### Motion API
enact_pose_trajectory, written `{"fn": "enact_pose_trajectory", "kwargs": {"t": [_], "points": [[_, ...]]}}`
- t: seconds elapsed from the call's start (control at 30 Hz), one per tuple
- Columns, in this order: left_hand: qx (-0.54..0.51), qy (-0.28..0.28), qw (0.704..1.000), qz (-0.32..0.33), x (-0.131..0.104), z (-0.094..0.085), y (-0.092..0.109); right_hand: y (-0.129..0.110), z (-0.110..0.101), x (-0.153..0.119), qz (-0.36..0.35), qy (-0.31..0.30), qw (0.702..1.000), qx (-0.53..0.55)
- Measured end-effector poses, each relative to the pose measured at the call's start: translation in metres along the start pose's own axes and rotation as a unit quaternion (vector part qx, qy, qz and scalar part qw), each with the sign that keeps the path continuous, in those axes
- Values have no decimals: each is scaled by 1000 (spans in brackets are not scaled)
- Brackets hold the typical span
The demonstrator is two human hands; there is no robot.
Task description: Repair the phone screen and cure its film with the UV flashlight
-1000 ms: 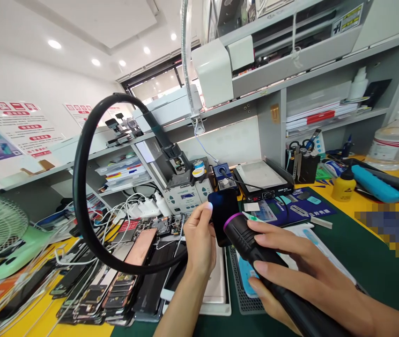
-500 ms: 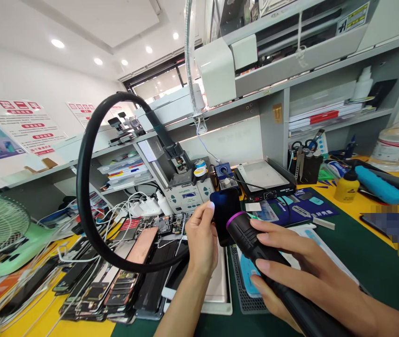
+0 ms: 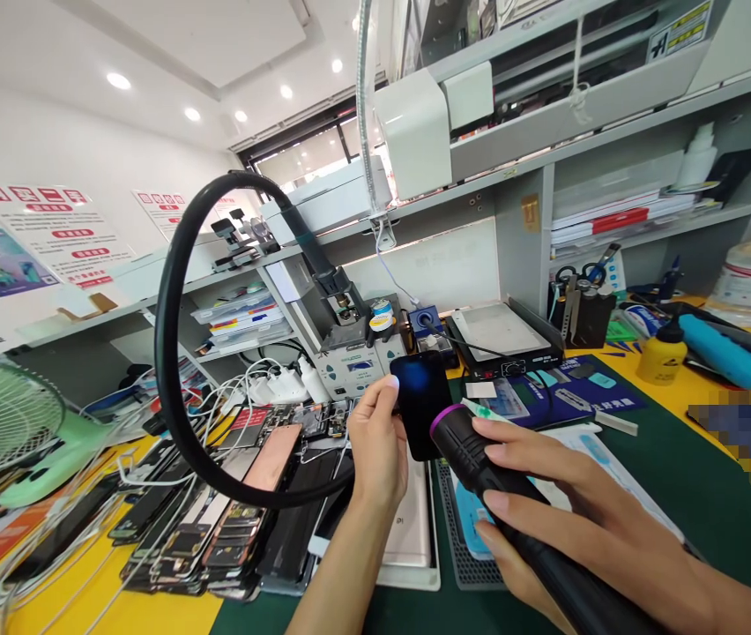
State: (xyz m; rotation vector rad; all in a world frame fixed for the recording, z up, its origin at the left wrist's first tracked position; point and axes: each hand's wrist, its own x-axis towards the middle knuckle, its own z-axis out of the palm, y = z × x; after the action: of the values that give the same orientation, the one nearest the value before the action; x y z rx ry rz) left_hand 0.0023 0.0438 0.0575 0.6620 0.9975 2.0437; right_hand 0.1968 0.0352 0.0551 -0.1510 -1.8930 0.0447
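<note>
My left hand (image 3: 379, 441) pinches the left edge of a dark phone screen (image 3: 421, 410), which is held up nearly upright over the bench. A bluish glow shows on the upper part of its glossy face. Wrapped around a black flashlight (image 3: 514, 503) with a purple ring is my right hand (image 3: 580, 511). The flashlight's head points at the screen from the lower right, close to its lower right edge. Below the hands, a gold phone back (image 3: 410, 529) and a blue item (image 3: 472, 520) on a perforated mat lie on the bench.
A thick black hose (image 3: 167, 353) loops at the left, beside stacked phone parts (image 3: 236, 529) and white cables. A hot-air station (image 3: 349, 375) and a flat heating plate (image 3: 504, 335) stand behind. At the right are a yellow bottle (image 3: 662, 357) and a blue tool (image 3: 732, 348).
The view has shifted slightly, so the surroundings appear a little further right. The screen has turned slightly, showing more of its face, and its bluish glow has moved. Both hands keep their holds.
</note>
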Motion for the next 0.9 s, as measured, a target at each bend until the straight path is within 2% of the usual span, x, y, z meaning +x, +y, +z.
{"fn": "enact_pose_trajectory", "kwargs": {"t": [0.13, 0.2, 0.33, 0.4, 0.7, 0.9], "points": [[-35, -1, 999, -28, 6, -4, 1, -1, 4, -2, -4, 13, 1000, -13], [-58, -9, 996, -63, 10, -8, 4, -2, 4, -6, 8, 19, 1000, -9], [-115, -56, 977, -168, 16, -18, 15, -3, 2, -13, 34, 31, 999, 14], [-145, -87, 966, -198, 16, -22, 20, -3, 1, -14, 30, 30, 999, 15], [-218, -171, 934, -225, 7, -21, 22, 1, 6, -17, 21, 26, 999, 13], [-233, -194, 924, -236, 7, -21, 23, 0, -5, -15, 26, -11, 1000, -2]]}}
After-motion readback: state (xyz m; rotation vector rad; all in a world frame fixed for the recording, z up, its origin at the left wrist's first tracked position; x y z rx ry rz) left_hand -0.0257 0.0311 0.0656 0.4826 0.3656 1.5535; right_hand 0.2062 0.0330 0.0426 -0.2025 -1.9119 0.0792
